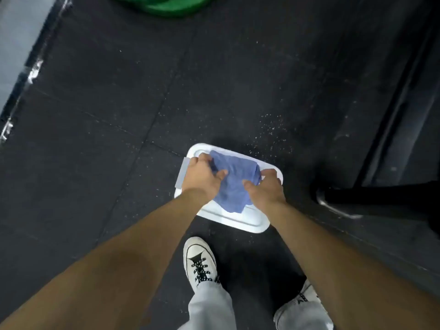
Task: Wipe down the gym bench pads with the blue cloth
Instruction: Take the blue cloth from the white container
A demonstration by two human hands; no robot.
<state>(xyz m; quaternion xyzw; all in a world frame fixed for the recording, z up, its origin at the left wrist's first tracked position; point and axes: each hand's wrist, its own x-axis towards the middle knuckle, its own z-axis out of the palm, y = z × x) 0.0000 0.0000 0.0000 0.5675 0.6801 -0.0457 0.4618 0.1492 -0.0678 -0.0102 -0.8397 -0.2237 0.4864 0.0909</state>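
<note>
The blue cloth (235, 181) lies bunched on a white rectangular container lid (232, 220) that sits on the dark rubber floor. My left hand (202, 176) grips the cloth's left edge with curled fingers. My right hand (265, 188) grips its right side, thumb pressed into the fabric. Both arms reach straight down from the bottom of the view. At the right, a black bench frame (390, 129) with a foot bar (338, 203) stands close to the container; no bench pad shows.
My white sneaker (200, 263) and grey trouser legs stand just below the container. Green weight plates (166, 5) lie at the top. A pale strip with a metal edge (21, 75) runs along the left. White specks dot the floor near the container.
</note>
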